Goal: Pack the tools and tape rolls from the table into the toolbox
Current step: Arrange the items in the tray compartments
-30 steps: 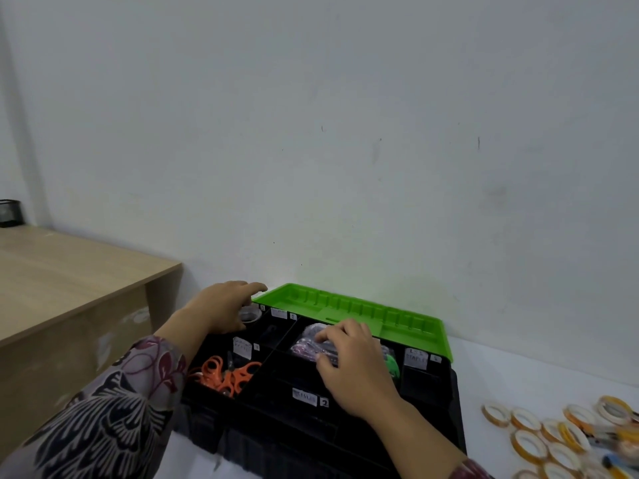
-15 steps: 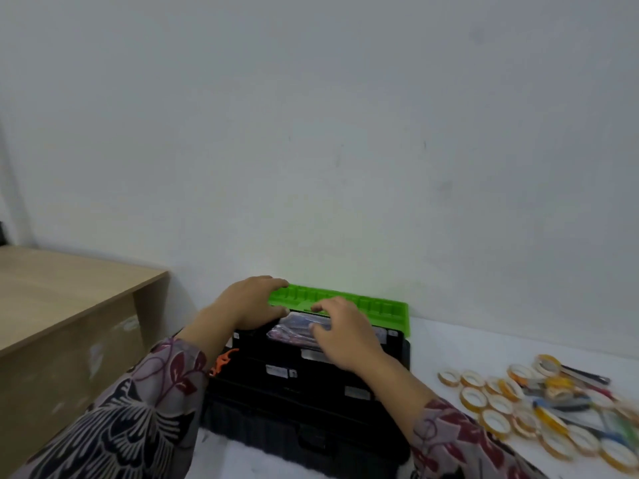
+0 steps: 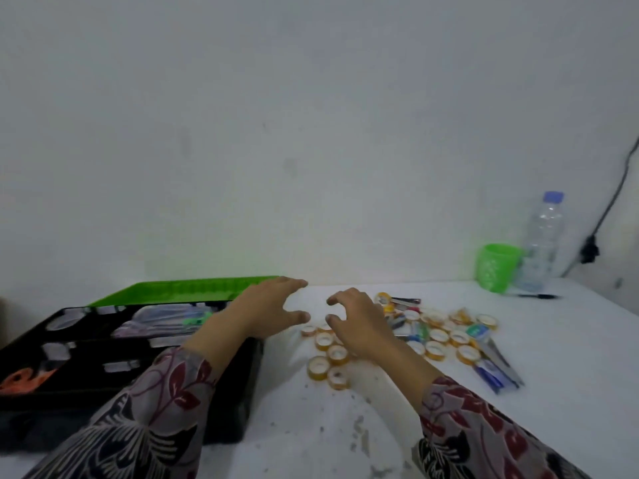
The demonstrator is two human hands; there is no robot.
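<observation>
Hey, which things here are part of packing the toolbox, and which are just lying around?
Job: toolbox, tape rolls, loose tools among them; left hand and right hand, both empty.
Lying about: green cup, water bottle, wall cable.

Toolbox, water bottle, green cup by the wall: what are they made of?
Toolbox: looks like moulded plastic, with a matte black body and moulded dividers. Its lid is bright green with ribbed moulding.
Bottle: thin clear plastic, see-through, with ridged walls and a blue cap.
Green cup: probably plastic, with a perforated, mesh-like wall.
Blur leaves the surface finish uncertain.
</observation>
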